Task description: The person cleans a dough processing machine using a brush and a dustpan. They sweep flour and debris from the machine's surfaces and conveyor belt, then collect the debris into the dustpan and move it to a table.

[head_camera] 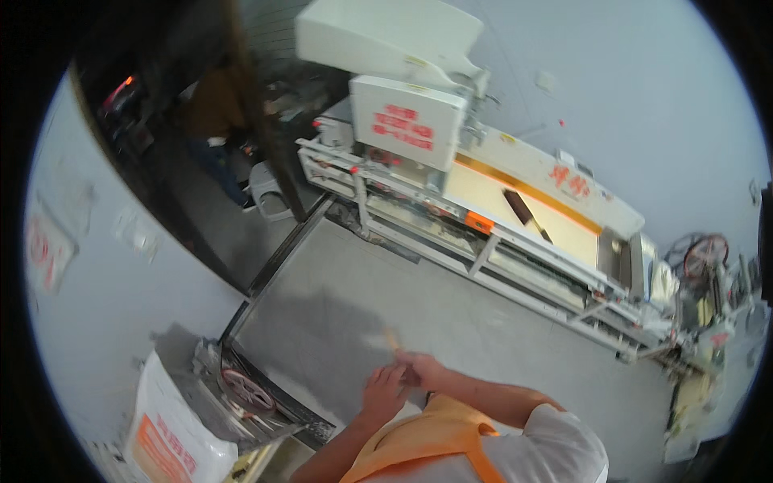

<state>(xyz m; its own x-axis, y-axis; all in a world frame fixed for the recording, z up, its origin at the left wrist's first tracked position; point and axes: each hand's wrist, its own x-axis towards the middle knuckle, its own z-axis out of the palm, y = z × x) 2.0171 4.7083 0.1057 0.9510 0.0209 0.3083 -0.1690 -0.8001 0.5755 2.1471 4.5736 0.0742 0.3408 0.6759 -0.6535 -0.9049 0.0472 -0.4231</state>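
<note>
Both my hands meet in front of the orange apron [432, 425], above the grey floor. From my right hand [424, 369] a thin tan object [392, 338], blurred, sticks out away from me; its kind is unclear. My left hand [384, 389] lies against the right one, fingers close together, and blur hides whether it grips anything. Beyond my hands stands a long white conveyor machine [416, 124] with a pale belt [477, 184]. A brush with dark bristles [518, 205] rests on that belt.
Bottom left, a printed white sack [175, 416] stands near a red pulley wheel [247, 389]. Through the doorway, a person [214, 115] bends near a white plastic stool [270, 192]. A raised sill [284, 247] crosses the doorway. Another wheel [705, 255] is at far right.
</note>
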